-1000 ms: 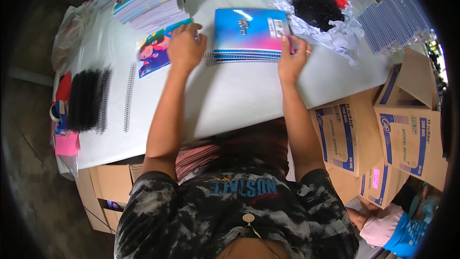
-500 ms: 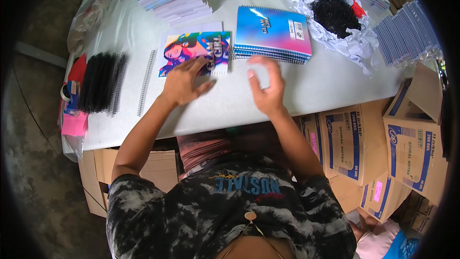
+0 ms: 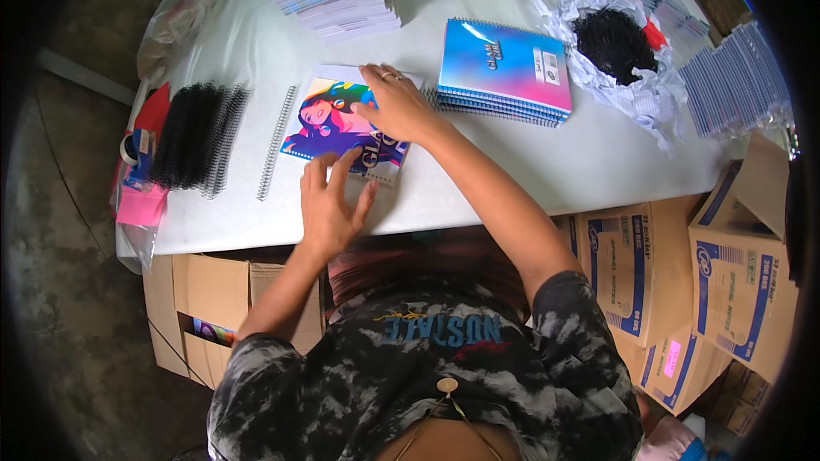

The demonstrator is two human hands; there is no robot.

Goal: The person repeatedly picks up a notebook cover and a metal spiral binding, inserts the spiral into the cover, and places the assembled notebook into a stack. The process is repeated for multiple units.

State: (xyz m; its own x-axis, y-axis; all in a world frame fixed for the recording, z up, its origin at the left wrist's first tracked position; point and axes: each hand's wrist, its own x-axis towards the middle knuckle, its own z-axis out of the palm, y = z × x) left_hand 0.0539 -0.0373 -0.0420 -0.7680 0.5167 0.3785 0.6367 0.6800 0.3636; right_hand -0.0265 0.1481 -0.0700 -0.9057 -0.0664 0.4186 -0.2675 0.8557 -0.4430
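In front of me on the white table (image 3: 478, 175) lies a notebook block (image 3: 320, 115) with a colourful illustrated cover, turned slightly, on top of white sheets. My right hand (image 3: 397, 107) reaches across and rests on its far right part, fingers stretched out. My left hand (image 3: 331, 209) is at the near edge, fingertips touching the cover, fingers spread. Just left of the notebook lies a single loose spiral coil (image 3: 277, 143). A stack of spiral-bound notebooks (image 3: 504, 68) with a blue-pink cover stands to the right.
Black spiral coils (image 3: 190, 137) are bunched at the left, near a tape roll (image 3: 128, 150). Unbound page stacks (image 3: 342, 4) stand at the back. Crumpled paper (image 3: 662, 107) holds a black tangled heap (image 3: 615, 43). More notebooks (image 3: 739, 77) lie far right; cardboard boxes (image 3: 632, 273) stand below.
My right hand has moved left from beside the notebook stack onto the cover. My left hand has drawn back to the near edge. The notebook block is now turned slightly.
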